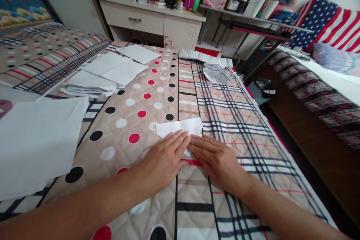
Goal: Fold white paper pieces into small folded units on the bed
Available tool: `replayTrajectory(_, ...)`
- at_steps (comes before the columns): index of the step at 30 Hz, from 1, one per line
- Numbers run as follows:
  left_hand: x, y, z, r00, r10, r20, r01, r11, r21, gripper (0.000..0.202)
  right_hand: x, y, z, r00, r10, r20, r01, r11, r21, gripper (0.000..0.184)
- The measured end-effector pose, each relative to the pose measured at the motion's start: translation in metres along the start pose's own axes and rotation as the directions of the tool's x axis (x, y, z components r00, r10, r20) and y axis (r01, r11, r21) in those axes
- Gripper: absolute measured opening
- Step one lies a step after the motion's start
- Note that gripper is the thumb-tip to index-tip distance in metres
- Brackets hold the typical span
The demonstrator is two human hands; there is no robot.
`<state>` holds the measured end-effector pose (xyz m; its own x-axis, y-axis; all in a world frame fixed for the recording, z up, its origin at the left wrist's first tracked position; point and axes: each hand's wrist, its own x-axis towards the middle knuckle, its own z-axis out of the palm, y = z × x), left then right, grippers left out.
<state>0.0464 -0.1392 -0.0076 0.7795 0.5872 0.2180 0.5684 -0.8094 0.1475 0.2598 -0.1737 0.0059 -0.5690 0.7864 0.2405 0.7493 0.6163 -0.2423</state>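
Observation:
A folded piece of white paper (pixel 180 125) lies on the quilted bedspread in front of me, its wide edge facing away and a small tip showing beneath my fingers. My left hand (pixel 165 153) lies flat over its left and middle part, fingers stretched out together. From the right, my right hand (pixel 215 157) presses on the paper with straight fingers, its fingertips meeting those of the left. Both palms hide the near part of the paper.
Stacked white sheets (pixel 42 138) lie at the left, with more loose papers (pixel 112 69) behind them. Pleated white paper (pixel 205 57) and a small folded stack (pixel 216 73) sit at the far right of the bedspread (pixel 152 97). A dresser (pixel 132 17) stands beyond.

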Motion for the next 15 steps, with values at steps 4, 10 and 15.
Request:
replayTrajectory(4, 0.000, 0.000, 0.000, 1.000, 0.021, -0.020, -0.022, 1.000, -0.019, 0.049, -0.007, 0.017, -0.006, 0.991, 0.129, -0.019, -0.131, 0.978, -0.160, 0.039)
replayTrajectory(10, 0.003, -0.002, 0.005, 0.998, 0.027, -0.064, -0.028, 1.000, -0.009, 0.045, 0.009, 0.016, -0.017, 0.974, 0.217, -0.068, -0.227, 0.929, -0.292, 0.036)
replayTrajectory(15, 0.006, -0.002, 0.003, 0.989, 0.094, -0.112, -0.086, 0.993, 0.078, 0.033, 0.029, 0.020, -0.003, 0.981, 0.163, -0.109, -0.175, 0.978, -0.114, 0.039)
